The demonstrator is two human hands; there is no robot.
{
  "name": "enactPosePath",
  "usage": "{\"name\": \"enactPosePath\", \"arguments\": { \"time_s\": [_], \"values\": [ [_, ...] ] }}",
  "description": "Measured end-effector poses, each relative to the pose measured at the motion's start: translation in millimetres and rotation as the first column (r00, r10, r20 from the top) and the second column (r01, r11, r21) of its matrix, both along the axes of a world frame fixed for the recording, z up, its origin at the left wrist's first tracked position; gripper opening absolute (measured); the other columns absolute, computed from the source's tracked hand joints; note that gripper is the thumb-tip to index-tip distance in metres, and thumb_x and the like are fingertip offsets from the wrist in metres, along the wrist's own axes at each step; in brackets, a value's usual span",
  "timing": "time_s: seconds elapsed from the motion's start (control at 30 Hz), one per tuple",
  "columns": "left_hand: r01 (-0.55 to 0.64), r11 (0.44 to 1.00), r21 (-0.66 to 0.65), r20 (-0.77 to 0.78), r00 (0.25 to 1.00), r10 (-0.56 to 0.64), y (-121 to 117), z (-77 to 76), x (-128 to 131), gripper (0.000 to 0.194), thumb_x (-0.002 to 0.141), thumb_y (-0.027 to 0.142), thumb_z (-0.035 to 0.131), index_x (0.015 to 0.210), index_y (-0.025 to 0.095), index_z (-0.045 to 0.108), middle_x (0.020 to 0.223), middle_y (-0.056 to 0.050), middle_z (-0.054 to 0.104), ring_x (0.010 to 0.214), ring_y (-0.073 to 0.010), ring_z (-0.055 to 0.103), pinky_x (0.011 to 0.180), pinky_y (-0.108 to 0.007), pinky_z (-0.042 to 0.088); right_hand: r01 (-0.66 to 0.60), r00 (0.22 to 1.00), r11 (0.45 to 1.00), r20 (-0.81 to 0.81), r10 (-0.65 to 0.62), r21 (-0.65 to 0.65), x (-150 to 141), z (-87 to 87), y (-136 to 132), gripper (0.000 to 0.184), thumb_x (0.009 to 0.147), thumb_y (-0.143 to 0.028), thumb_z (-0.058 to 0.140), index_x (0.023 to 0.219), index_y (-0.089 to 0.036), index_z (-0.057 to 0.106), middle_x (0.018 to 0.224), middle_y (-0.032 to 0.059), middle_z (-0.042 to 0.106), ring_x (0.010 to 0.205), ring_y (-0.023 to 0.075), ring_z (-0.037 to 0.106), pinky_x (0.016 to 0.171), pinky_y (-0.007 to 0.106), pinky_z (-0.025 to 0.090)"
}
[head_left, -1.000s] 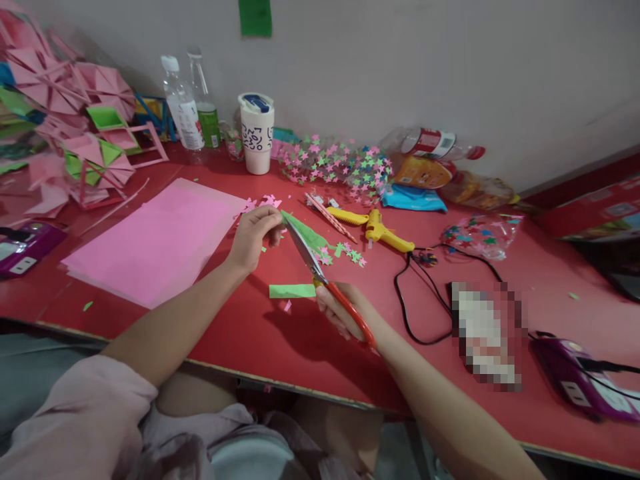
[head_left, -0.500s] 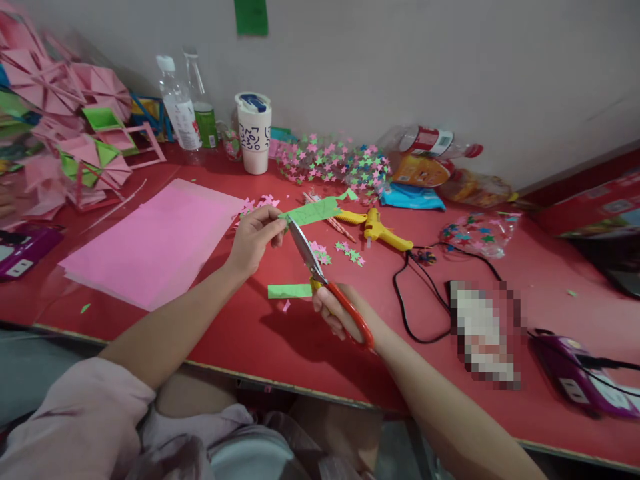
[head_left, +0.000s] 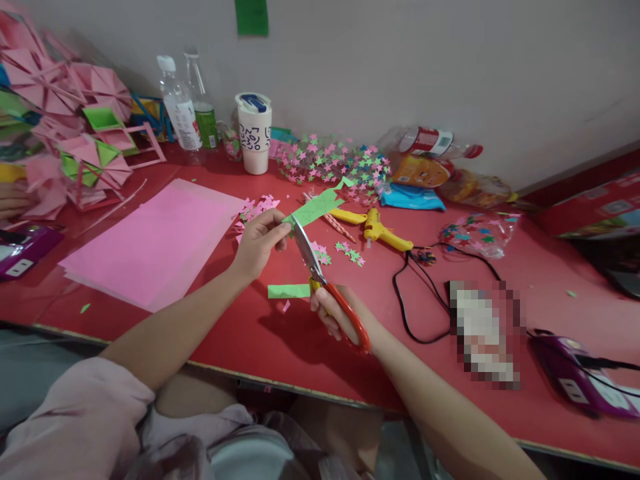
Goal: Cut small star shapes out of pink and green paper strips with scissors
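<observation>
Between the thumb and fingers of my left hand (head_left: 263, 241) is one end of a green paper strip (head_left: 316, 208), its far end cut ragged. My right hand (head_left: 333, 312) is wrapped round the handles of red-handled scissors (head_left: 345, 313). Their blades point up and left, with the tips at the strip close to my left fingertips. Below the blades lie pink and green paper stars (head_left: 350, 253). A second green strip (head_left: 289, 291) rests on the table, its right end behind the scissors and my right hand.
Pink paper sheets (head_left: 155, 240) lie at left, near folded paper shapes (head_left: 95, 153) and another person's hand (head_left: 13, 200). A yellow glue gun (head_left: 387, 235) with a black cord sits right of the scissors. A cup (head_left: 255, 137), bottles and star-filled packs line the wall.
The green strip has swung from hanging down behind the blades to stretching up and right. My left hand has shifted slightly right and down. Another person's hand has come in at far left.
</observation>
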State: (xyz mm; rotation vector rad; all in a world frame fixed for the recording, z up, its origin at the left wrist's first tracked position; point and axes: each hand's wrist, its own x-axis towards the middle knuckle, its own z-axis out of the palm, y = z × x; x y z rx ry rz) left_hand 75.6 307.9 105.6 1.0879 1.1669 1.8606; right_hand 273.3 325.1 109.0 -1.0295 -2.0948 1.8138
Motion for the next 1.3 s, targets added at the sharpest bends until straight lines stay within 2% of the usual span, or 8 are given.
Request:
{"name": "enactPosePath", "arguments": {
  "time_s": [0.23, 0.57, 0.67, 0.77, 0.97, 1.17, 1.23, 1.3],
  "values": [
    [-0.010, 1.000, -0.013, -0.013, 1.000, 0.010, 0, -2.4, 0, 0.015, 0.078, 0.025, 0.061, 0.066, 0.019, 0.054, 0.048, 0.006, 0.051, 0.045, -0.0052, 0.047, 0.048, -0.019, 0.039, 0.074, 0.997, 0.997, 0.012, -0.073, -0.022, -4, -1.1, -5, 0.052, 0.080, -0.071, 0.046, 0.067, -0.021, 0.045, 0.036, -0.0092, 0.039, 0.026, 0.0064, 0.034, 0.032, 0.020, 0.029],
    [-0.056, 0.998, -0.007, -0.027, 0.998, 0.056, 1, -2.6, 1, 0.014, 0.077, 0.022, 0.060, 0.064, 0.019, 0.055, 0.053, 0.005, 0.050, 0.049, -0.0049, 0.045, 0.050, -0.019, 0.039, 0.088, 0.996, 0.996, 0.034, -0.088, 0.009, -4, 2.3, -7, 0.049, 0.082, -0.067, 0.048, 0.066, -0.021, 0.043, 0.036, -0.0100, 0.037, 0.025, 0.0058, 0.033, 0.031, 0.019, 0.028],
    [-0.088, 0.996, 0.006, -0.010, 0.996, 0.088, 2, -2.5, 1, 0.010, 0.074, 0.023, 0.063, 0.066, 0.019, 0.058, 0.060, 0.005, 0.053, 0.047, -0.0034, 0.042, 0.045, -0.019, 0.035, 0.085, 0.996, 0.996, 0.031, -0.086, 0.022, -5, 2.0, -6, 0.048, 0.082, -0.066, 0.049, 0.065, -0.021, 0.043, 0.036, -0.0099, 0.038, 0.025, 0.0060, 0.033, 0.030, 0.019, 0.027],
    [-0.039, 0.998, -0.050, 0.041, 0.998, 0.041, 1, -1.7, 3, 0.009, 0.075, 0.027, 0.062, 0.071, 0.020, 0.059, 0.053, 0.005, 0.053, 0.041, -0.0043, 0.042, 0.039, -0.019, 0.031, 0.091, 0.994, 0.996, 0.059, -0.092, 0.017, -6, 3.1, -5, 0.047, 0.081, -0.065, 0.050, 0.064, -0.021, 0.043, 0.035, -0.0097, 0.038, 0.024, 0.0062, 0.034, 0.030, 0.019, 0.029],
    [0.014, 0.999, -0.029, 0.149, 0.989, -0.010, 1, -0.7, 6, 0.014, 0.073, 0.026, 0.064, 0.066, 0.018, 0.055, 0.058, 0.004, 0.058, 0.051, -0.0057, 0.056, 0.052, -0.019, 0.046, 0.106, 0.986, 0.994, 0.131, -0.104, -0.012, -10, 3.0, -2, 0.047, 0.078, -0.064, 0.053, 0.061, -0.022, 0.043, 0.033, -0.0099, 0.037, 0.022, 0.0065, 0.033, 0.026, 0.019, 0.026],
    [-0.008, 0.997, -0.083, 0.155, 0.988, 0.021, 4, 0.9, -8, 0.012, 0.069, 0.024, 0.063, 0.063, 0.018, 0.054, 0.057, 0.003, 0.060, 0.046, -0.0052, 0.052, 0.046, -0.018, 0.041, 0.215, 0.973, 0.976, -0.084, -0.214, 0.011, -7, 1.6, 1, 0.047, 0.080, -0.065, 0.051, 0.065, -0.021, 0.046, 0.036, -0.0093, 0.038, 0.027, 0.0068, 0.036, 0.031, 0.020, 0.033],
    [0.053, 0.990, -0.133, 0.115, 0.993, -0.038, 4, 1.4, -15, 0.010, 0.065, 0.022, 0.060, 0.060, 0.018, 0.053, 0.053, 0.004, 0.058, 0.042, -0.0045, 0.046, 0.042, -0.018, 0.034, 0.287, 0.938, 0.958, -0.208, -0.277, 0.019, -5, 1.9, 6, 0.048, 0.081, -0.067, 0.049, 0.066, -0.021, 0.045, 0.037, -0.0089, 0.037, 0.028, 0.0073, 0.036, 0.032, 0.021, 0.032],
    [0.178, 0.952, -0.247, 0.042, 0.984, -0.173, 4, 1.6, -18, 0.009, 0.062, 0.023, 0.058, 0.058, 0.018, 0.052, 0.050, 0.003, 0.056, 0.039, -0.0049, 0.041, 0.039, -0.019, 0.029, 0.355, 0.877, 0.935, -0.347, -0.332, 0.002, -4, 2.0, 14, 0.049, 0.082, -0.068, 0.048, 0.066, -0.022, 0.044, 0.038, -0.0090, 0.036, 0.028, 0.0062, 0.033, 0.033, 0.021, 0.032]
  ]
}}
